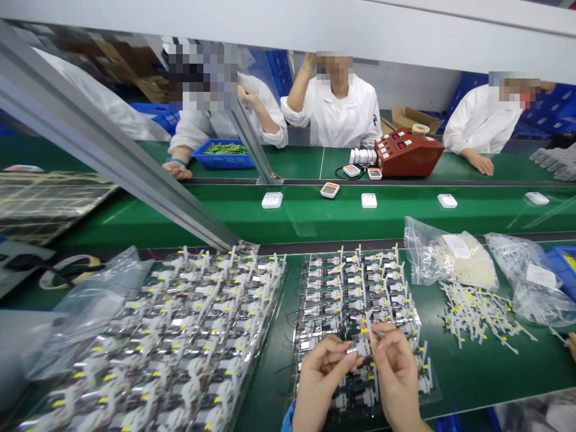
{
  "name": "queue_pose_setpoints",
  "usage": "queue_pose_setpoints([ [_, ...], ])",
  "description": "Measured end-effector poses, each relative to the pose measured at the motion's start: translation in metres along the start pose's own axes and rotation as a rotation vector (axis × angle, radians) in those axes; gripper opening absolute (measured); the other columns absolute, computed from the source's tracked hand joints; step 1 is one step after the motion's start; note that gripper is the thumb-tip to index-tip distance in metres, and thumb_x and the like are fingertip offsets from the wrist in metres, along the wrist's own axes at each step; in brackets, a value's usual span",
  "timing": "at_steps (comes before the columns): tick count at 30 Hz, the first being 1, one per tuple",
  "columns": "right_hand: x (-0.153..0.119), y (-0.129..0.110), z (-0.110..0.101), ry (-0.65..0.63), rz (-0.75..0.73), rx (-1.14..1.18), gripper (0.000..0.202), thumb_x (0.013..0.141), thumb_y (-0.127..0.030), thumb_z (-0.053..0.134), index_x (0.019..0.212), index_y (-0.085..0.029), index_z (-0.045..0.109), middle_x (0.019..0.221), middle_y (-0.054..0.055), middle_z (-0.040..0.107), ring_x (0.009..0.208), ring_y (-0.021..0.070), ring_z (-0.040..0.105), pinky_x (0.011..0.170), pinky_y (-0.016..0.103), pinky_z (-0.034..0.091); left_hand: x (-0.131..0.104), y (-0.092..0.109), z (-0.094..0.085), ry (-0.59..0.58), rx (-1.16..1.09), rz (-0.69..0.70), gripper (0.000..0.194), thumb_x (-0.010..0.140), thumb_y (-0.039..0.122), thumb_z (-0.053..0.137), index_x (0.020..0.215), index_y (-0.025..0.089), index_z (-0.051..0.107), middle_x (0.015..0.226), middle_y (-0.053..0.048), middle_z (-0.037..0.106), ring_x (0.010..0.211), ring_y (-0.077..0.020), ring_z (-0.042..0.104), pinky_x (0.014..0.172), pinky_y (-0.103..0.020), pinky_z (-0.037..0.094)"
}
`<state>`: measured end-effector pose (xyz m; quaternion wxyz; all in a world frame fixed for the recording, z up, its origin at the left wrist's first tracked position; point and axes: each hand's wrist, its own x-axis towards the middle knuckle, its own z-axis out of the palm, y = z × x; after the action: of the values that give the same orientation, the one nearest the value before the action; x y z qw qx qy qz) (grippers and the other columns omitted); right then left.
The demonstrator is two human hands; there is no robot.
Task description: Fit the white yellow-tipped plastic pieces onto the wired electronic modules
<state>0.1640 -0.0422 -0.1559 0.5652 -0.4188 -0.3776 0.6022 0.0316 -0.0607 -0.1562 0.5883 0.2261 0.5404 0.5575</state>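
Note:
Above the right-hand tray (315,282) of small motor parts, both hands meet. Between the thumb and fingers of my left hand (324,372) is a small motor part (360,349) with a white end. My right hand (393,366) pinches a thin white strip (369,327) close against that part. A wider clear tray (180,336), filled with rows of similar parts with white and yellow pieces, lies to the left. Loose white strips with yellow bits (477,312) are heaped on the green table to the right.
Clear plastic bags (472,264) lie at the right, another (99,306) at the left. White devices (272,200) sit on the green conveyor (306,222). A slanted metal post (135,162) crosses the left. Across it, people in white sit near a red-brown machine (409,155).

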Motion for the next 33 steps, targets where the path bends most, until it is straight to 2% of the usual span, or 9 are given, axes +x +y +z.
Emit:
queue_pose_setpoints([
  [4,0.003,-0.002,0.000,-0.021,-0.013,-0.023,0.010,0.090,-0.029,0.064,0.083,-0.024,0.060,0.106,0.003,0.063,0.099,0.0185,0.066,0.090,0.032,0.051,0.002,-0.002,-0.005,-0.053,0.080,0.028,0.028,0.068,0.037,0.082,0.072,0.016,0.064,0.074,-0.001,0.069,0.067,-0.0179,0.072,0.067,-0.026,0.059],
  [6,0.006,-0.003,0.000,-0.061,-0.019,-0.046,0.009,0.092,-0.028,0.063,0.084,-0.024,0.059,0.106,0.004,0.063,0.100,0.0181,0.066,0.090,0.031,0.051,0.002,-0.002,-0.010,-0.084,0.221,0.109,0.024,0.073,0.037,0.078,0.076,0.017,0.065,0.077,-0.003,0.072,0.071,-0.0195,0.072,0.068,-0.027,0.059],
  [9,0.007,-0.003,0.000,-0.144,-0.049,-0.117,0.009,0.094,-0.028,0.058,0.087,-0.023,0.059,0.108,0.005,0.061,0.103,0.0191,0.065,0.089,0.032,0.052,0.000,0.003,-0.019,-0.093,0.609,0.403,0.014,0.082,0.031,0.071,0.090,0.020,0.069,0.084,-0.004,0.074,0.078,-0.0198,0.071,0.072,-0.029,0.057],
  [12,0.007,0.000,-0.002,-0.226,-0.094,-0.254,0.008,0.097,-0.025,0.052,0.093,-0.023,0.058,0.116,0.008,0.058,0.105,0.0206,0.065,0.091,0.036,0.053,0.000,0.010,-0.032,-0.163,0.964,0.746,0.015,0.089,0.022,0.062,0.102,0.023,0.068,0.090,-0.004,0.073,0.082,-0.0194,0.067,0.079,-0.033,0.054],
  [15,0.011,0.001,-0.007,-0.282,-0.202,-0.508,0.012,0.098,-0.020,0.047,0.101,-0.024,0.057,0.121,0.011,0.056,0.115,0.0240,0.058,0.097,0.043,0.049,0.004,0.018,-0.051,-0.134,1.163,0.900,0.019,0.093,0.017,0.054,0.110,0.020,0.063,0.094,-0.005,0.072,0.086,-0.0198,0.065,0.083,-0.035,0.051],
  [17,0.015,0.000,-0.010,-0.324,-0.290,-0.711,0.015,0.097,-0.016,0.046,0.102,-0.024,0.057,0.120,0.011,0.057,0.122,0.0258,0.053,0.101,0.047,0.046,0.008,0.022,-0.066,-0.079,1.265,0.907,0.020,0.094,0.017,0.051,0.112,0.019,0.061,0.097,-0.006,0.071,0.089,-0.0207,0.064,0.085,-0.037,0.050],
  [22,0.021,0.010,-0.008,-0.492,-0.471,-1.127,0.023,0.091,-0.003,0.047,0.100,-0.021,0.059,0.110,0.010,0.058,0.117,0.0277,0.050,0.098,0.048,0.047,0.014,0.022,-0.091,-0.095,1.478,0.830,0.022,0.096,0.016,0.045,0.111,0.019,0.062,0.100,-0.006,0.070,0.094,-0.0227,0.063,0.088,-0.042,0.050],
  [27,0.025,0.033,0.001,-0.504,-0.601,-1.477,0.021,0.079,0.003,0.061,0.083,-0.018,0.064,0.098,0.010,0.057,0.095,0.0277,0.052,0.078,0.044,0.052,0.015,0.017,-0.092,-0.102,1.513,0.786,0.021,0.095,0.017,0.046,0.107,0.019,0.063,0.104,-0.007,0.068,0.098,-0.0240,0.061,0.089,-0.043,0.050],
  [33,0.031,0.030,0.008,-0.605,-0.581,-1.597,0.020,0.075,0.002,0.066,0.080,-0.017,0.065,0.097,0.009,0.056,0.098,0.0277,0.049,0.085,0.045,0.049,0.016,0.013,-0.092,-0.121,1.521,0.725,0.020,0.095,0.017,0.048,0.107,0.020,0.063,0.106,-0.007,0.065,0.101,-0.0250,0.058,0.090,-0.046,0.049],
])
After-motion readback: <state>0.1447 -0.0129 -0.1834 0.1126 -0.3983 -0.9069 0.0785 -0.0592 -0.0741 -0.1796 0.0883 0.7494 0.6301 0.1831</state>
